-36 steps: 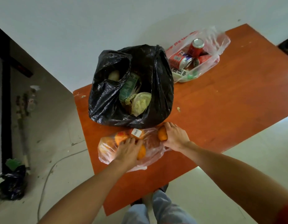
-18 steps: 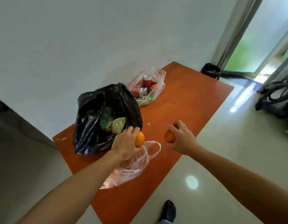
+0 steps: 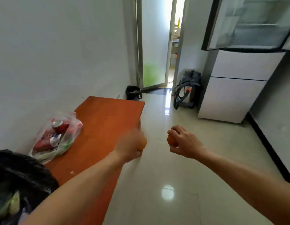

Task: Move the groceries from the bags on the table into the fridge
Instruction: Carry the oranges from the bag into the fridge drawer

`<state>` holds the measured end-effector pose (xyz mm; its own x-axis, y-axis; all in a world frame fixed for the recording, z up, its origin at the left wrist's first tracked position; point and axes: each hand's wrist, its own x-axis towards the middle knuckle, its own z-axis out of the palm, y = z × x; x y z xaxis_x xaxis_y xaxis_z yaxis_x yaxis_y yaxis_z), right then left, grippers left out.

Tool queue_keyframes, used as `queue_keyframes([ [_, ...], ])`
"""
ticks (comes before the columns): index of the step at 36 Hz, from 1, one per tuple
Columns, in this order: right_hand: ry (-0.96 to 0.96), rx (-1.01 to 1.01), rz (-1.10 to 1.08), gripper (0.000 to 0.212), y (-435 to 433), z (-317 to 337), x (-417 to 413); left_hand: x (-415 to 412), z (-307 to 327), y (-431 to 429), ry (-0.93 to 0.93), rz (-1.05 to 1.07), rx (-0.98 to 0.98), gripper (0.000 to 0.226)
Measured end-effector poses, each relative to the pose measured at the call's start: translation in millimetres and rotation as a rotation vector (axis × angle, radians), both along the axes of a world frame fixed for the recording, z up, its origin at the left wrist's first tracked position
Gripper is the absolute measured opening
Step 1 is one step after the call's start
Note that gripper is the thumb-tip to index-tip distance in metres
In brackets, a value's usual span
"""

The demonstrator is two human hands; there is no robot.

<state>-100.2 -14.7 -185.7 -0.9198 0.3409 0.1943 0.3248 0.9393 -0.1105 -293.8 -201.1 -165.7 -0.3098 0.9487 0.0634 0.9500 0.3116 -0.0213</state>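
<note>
while each hand grips one orange point(image 3: 172, 140), two bags on table point(image 3: 108, 114)

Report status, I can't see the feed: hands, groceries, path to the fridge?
Left hand shut on an orange, right hand on another orange. Fridge ahead right, top door open. Floor between is clear.

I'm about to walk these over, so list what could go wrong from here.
1. Each hand holds one round orange fruit: left hand on one, right hand on the other. With no hand free, a slip would likely drop fruit onto the glossy tiled floor.
2. The open glass fridge door juts out at head height.
3. The grey backpack and its straps lie beside the white fridge: a possible trip.
</note>
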Motion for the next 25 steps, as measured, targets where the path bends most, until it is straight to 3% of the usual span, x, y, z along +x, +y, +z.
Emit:
queue_keyframes([
  [12, 0.022, 0.071, -0.277, 0.059, 204, 18, 149, 107, 10, 251, 0.030, -0.315, 0.047, 0.065],
  [25, 0.057, 0.090, -0.431, 0.060, 424, 2, 176, 110, -5, 506, 0.017, -0.461, 0.078, 0.067],
])
